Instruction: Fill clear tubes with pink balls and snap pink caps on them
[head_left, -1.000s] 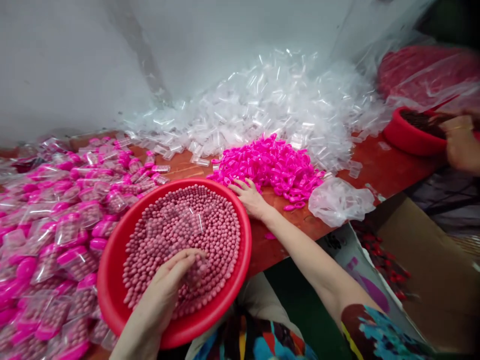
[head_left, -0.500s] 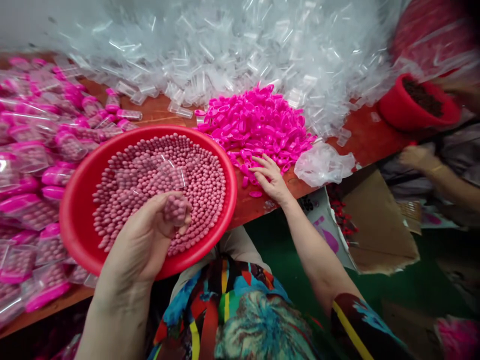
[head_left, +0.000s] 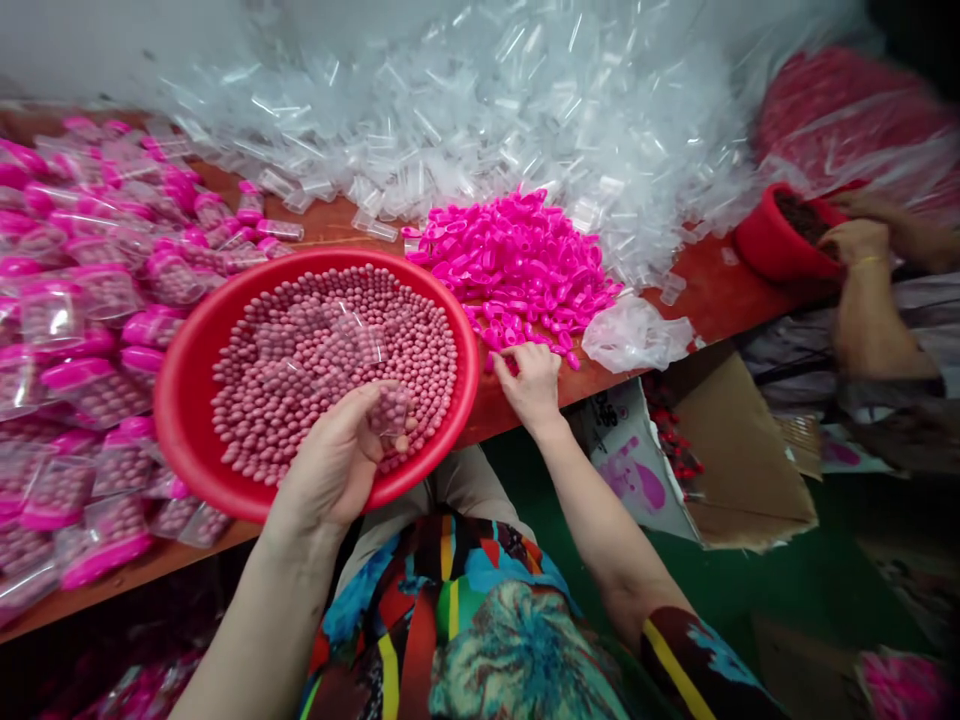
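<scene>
Spreading over the left end of the reddish-brown table (head_left: pixel 322 228), a heap of filled packs (head_left: pixel 112 390) shows pink beads behind clear walls, each topped in bright pink. Next to it sits a wide red basin (head_left: pixel 180 440), its near rim jutting past the table edge, full of loose dusty-pink beads (head_left: pixel 259 425). A clear piece or two lies on top of them. Over the basin's near right part, the person's left hand (head_left: pixel 337 450) has thumb and fingers clamped on a small clear container (head_left: pixel 391 408) with beads in it. Behind, a great bank of clear containers (head_left: pixel 487 120) runs along the wall. In front of that bank rises a mound of pink caps (head_left: pixel 517 265). The right hand (head_left: pixel 532 380), well apart from the left, rests its bent fingers at the mound's near edge; from here I can't tell whether they grip a cap. Just right is a crumpled plastic bag (head_left: pixel 637 335); farther over, a co-worker's hand (head_left: pixel 859 242) is at a red tub (head_left: pixel 772 245).
</scene>
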